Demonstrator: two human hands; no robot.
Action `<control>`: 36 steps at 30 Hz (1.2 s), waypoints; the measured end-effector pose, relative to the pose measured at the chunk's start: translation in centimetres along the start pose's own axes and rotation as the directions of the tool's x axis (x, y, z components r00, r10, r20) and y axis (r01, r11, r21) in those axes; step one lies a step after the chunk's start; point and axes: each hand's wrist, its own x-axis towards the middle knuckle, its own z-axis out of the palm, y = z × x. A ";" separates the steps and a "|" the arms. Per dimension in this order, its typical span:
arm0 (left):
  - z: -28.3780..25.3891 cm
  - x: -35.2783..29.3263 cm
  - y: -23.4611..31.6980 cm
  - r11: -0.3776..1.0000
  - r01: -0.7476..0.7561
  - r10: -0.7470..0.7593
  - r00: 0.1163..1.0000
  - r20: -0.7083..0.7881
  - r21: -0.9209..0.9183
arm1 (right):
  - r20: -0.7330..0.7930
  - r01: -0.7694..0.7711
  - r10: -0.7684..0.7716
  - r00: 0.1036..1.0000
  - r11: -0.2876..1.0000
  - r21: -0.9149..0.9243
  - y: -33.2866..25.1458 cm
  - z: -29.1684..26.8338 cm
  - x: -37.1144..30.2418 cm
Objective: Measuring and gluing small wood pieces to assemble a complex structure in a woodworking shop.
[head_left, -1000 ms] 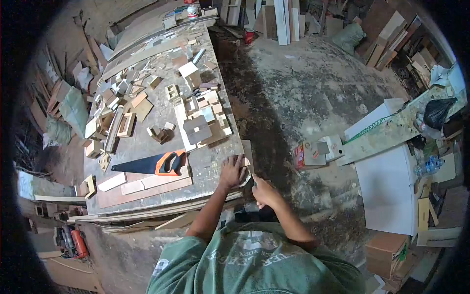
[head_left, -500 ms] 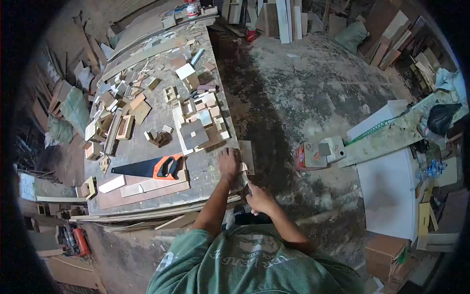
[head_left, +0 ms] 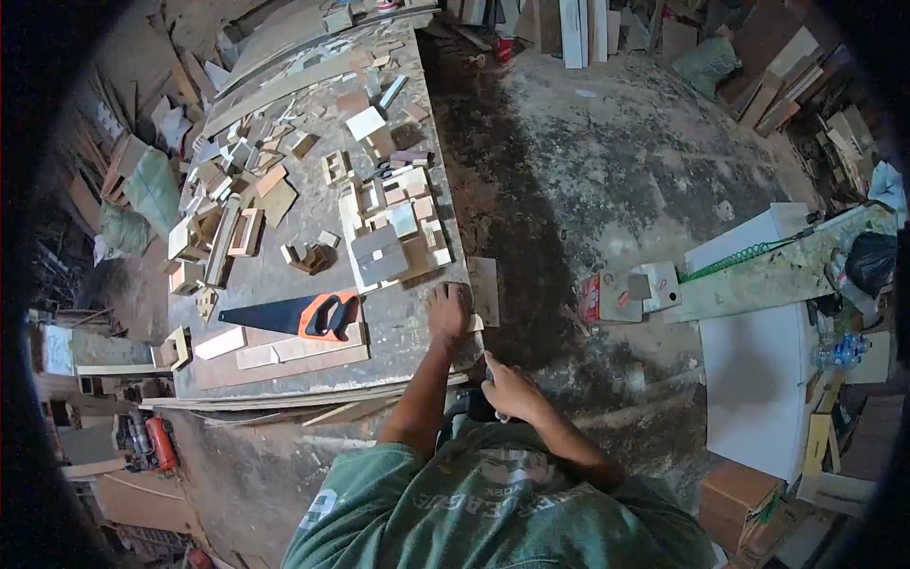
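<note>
My left hand [head_left: 449, 311] bears down at the right edge of the workbench [head_left: 403, 327], its fingers bent and close together. A small pale piece of wood [head_left: 475, 323] sticks out from under its thumb side. Just past the bench edge, my right hand [head_left: 513, 391] is closed round a slim hand tool with a narrow blade [head_left: 480, 341]. The blade points up toward the small wood piece, and its tip is at or close to it. Most of the tool's handle is hidden in my fist, so its exact kind is unclear.
A handsaw [head_left: 284, 316] with an orange and black handle lies on boards left of my hands. Ahead stands a wooden assembly [head_left: 379, 254] of small compartments. Offcuts [head_left: 275, 194] litter the bench. A flat board [head_left: 484, 289] juts past its right edge.
My view has shifted slightly, so the bench appears a little lower and to the right. Both hands keep nearly the same place at the bench edge, the blade still by the wood piece.
</note>
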 end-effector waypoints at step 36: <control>-0.3 0.4 0.5 0.987 0.125 -0.132 0.989 0.068 0.098 | -0.433 0.042 -0.119 0.894 0.982 -0.184 3.4 7.0 -0.1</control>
